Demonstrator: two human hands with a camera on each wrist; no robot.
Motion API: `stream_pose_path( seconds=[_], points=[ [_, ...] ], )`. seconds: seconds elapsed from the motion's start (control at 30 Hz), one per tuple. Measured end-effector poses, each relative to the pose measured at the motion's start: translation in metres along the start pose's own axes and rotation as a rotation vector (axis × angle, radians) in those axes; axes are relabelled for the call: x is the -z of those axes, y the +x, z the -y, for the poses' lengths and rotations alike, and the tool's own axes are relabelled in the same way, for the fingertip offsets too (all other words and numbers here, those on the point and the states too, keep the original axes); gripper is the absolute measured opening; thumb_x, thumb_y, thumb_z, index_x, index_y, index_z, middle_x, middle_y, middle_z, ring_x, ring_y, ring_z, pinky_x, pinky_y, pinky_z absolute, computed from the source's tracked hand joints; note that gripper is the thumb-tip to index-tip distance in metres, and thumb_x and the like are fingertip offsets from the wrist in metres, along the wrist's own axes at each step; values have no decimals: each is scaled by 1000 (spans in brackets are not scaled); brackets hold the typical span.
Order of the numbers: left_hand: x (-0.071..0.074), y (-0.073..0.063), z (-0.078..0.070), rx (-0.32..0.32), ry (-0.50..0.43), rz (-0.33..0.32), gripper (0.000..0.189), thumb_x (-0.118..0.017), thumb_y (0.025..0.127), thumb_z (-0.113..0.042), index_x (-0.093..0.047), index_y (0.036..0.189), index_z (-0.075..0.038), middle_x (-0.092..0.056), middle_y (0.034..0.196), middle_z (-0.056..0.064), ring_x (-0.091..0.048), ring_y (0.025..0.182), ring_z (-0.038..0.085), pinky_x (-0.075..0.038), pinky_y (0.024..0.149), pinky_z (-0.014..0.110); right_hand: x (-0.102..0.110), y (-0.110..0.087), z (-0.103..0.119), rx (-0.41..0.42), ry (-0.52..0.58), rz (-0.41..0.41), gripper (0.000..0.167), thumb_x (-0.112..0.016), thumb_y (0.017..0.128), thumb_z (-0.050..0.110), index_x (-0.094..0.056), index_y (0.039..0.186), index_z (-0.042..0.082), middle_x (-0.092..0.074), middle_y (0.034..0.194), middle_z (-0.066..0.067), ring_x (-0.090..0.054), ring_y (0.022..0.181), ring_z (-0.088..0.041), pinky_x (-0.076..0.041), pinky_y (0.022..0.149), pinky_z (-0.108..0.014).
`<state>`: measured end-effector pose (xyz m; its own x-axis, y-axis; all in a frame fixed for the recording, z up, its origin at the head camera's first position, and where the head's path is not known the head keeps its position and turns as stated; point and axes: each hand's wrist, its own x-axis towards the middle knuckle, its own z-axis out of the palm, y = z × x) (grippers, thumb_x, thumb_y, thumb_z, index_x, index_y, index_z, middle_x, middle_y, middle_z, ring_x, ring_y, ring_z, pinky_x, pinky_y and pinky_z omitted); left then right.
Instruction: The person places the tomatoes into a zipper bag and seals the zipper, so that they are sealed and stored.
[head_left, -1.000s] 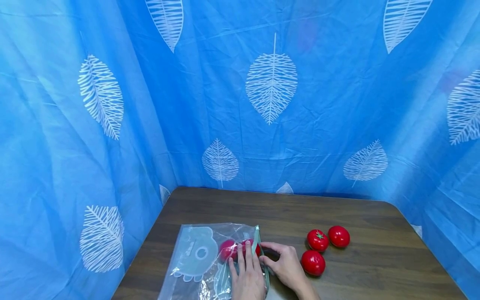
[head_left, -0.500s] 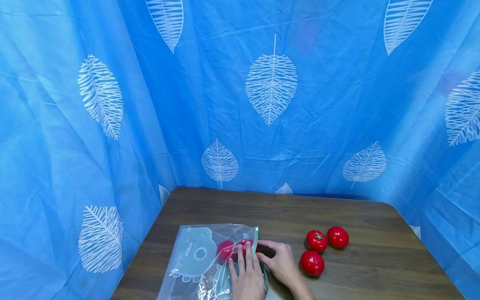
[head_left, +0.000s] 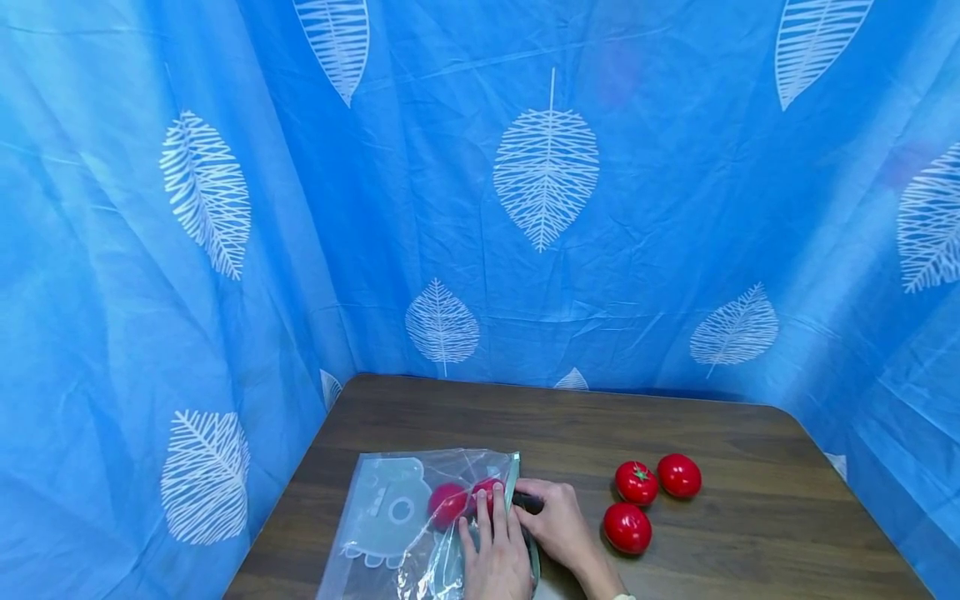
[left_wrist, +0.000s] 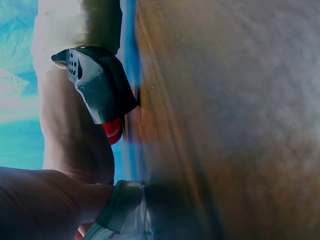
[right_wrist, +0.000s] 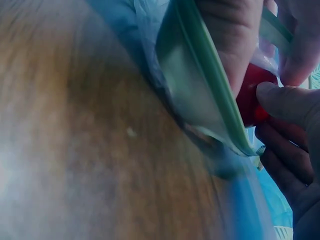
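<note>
A clear zip bag (head_left: 390, 517) with a pale green printed figure and a green zip edge lies on the table, its mouth facing right. Inside is one tomato (head_left: 447, 505); a second tomato (head_left: 486, 493) sits just within the mouth. My left hand (head_left: 497, 554) lies over the bag with fingers spread on top; in the right wrist view its thumb reaches inside the mouth, so the upper edge is held between. My right hand (head_left: 555, 523) is at the mouth, thumb and curled fingers on the second tomato (right_wrist: 254, 95). Its far side is hidden.
Right of my right hand, a tomato (head_left: 636, 482) with a green stem top, another tomato (head_left: 679, 476) and a nearer tomato (head_left: 627, 527) lie close together on the brown wooden table (head_left: 720, 550). A blue curtain (head_left: 637, 250) with white leaf prints surrounds the far sides.
The second tomato has gone left, deeper into the bag, nudging the first one left. My right hand has followed slightly left. My left hand stays nearly still.
</note>
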<state>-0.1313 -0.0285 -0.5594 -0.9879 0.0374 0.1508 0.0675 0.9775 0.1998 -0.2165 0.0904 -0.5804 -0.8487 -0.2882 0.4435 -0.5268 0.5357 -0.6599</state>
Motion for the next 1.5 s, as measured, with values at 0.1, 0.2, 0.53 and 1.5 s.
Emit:
stream_pose_path(
  seconds=[0.1,0.2,0.53,1.5],
  points=[
    [0,0,0,0,-7,3,86,-94,77,-27,-58,150,2,-41,173,19,-40,159,45,-36,121,75,-2,2,0,11,18,2,31,-91,84,8,-87,112,20,-86,109,4,-81,101,-12,-67,91,-39],
    [-1,-1,0,-9,4,-40,85,-93,76,-27,-58,149,3,-43,172,19,-42,157,45,-38,120,75,-6,3,0,2,49,8,30,-92,84,10,-87,111,23,-85,108,6,-79,100,-8,-66,90,-35],
    [-2,-1,0,1,-7,-13,89,-92,77,-24,-54,154,2,-40,174,17,-39,160,45,-37,120,76,-14,10,-1,-76,137,45,22,-91,86,15,-87,102,29,-85,102,11,-72,89,1,-62,83,-26],
    [-3,-1,0,37,-45,6,101,-101,68,-33,-56,153,-1,-39,174,19,-36,161,45,-35,123,74,41,7,-5,-239,117,185,45,-88,94,25,-78,136,15,-80,132,-6,-78,122,-31,-61,103,-55]
  ],
)
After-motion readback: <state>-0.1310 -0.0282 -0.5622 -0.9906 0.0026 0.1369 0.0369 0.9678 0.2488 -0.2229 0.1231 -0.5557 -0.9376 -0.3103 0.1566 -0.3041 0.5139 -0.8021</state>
